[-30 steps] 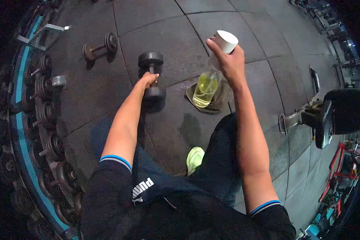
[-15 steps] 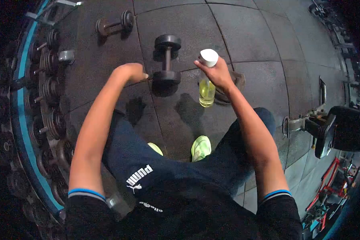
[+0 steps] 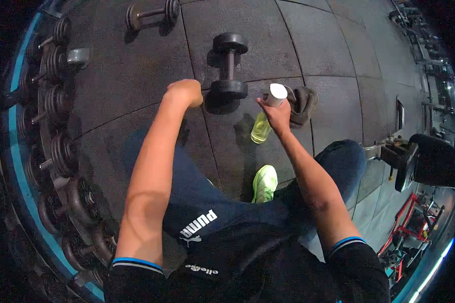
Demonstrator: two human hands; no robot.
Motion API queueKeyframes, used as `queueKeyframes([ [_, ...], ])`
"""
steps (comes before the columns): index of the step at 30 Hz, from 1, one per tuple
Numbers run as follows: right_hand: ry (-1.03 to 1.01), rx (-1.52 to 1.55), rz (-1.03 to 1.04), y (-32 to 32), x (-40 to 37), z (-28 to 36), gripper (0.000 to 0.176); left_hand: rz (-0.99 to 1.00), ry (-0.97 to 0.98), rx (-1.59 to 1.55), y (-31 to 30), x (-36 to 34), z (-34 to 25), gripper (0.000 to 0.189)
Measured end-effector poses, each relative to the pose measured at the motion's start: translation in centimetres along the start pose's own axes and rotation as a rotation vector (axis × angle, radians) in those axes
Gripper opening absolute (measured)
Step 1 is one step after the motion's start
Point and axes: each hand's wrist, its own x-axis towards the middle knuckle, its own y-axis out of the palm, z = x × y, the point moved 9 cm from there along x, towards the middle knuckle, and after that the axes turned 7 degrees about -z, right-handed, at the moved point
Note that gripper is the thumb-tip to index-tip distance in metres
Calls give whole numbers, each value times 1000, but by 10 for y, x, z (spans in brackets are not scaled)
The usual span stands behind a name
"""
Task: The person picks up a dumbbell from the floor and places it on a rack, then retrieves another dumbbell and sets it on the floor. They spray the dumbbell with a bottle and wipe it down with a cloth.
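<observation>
My right hand (image 3: 278,117) is wrapped round a clear bottle (image 3: 260,129) with a white cap (image 3: 277,94) and yellow-green liquid inside. The bottle leans, its cap end towards me and its base above the floor. My left hand (image 3: 186,93) is curled into a fist, knuckles up, held left of the near end of a black dumbbell (image 3: 230,66). Whatever those fingers may hold is hidden beneath the hand. Just right of the bottle, a dark crumpled cloth (image 3: 304,105) lies on the floor.
A second dumbbell (image 3: 152,16) rests on the dark floor tiles (image 3: 333,48) farther off. Along the left runs a rack (image 3: 23,166) full of dumbbells (image 3: 63,151). Gym equipment with a black pad (image 3: 432,159) stands at the right, a red frame (image 3: 409,222) below it.
The view has shifted, so floor objects appear farther right and higher. My right hand has brought the bottle closer to my body and tilted it more. My left hand is more tightly curled.
</observation>
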Motion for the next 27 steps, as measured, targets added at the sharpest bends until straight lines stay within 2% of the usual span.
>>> queueKeyframes([
  [2,31,-99,47,0,-6,-17,39,-4,-1,-17,0,3,2,37],
  [6,-80,-100,109,6,-1,-10,38,-31,-36,-79,-9,-3,4,33],
  [9,-55,5,295,11,4,14,45,-59,-24,-111,-12,2,7,34],
  [12,-46,-138,427,13,1,34,41,-82,-7,-150,-15,3,8,36],
  [16,3,-224,551,23,-17,18,38,-103,-10,-152,-17,4,9,37],
  [20,37,-166,487,34,-32,-1,46,-68,-33,-127,-20,1,11,38],
  [23,90,-184,413,33,-27,-19,43,-83,-76,-149,-20,4,12,33],
  [27,85,-235,331,26,-19,-9,39,-114,-74,-151,-30,-4,8,34],
])
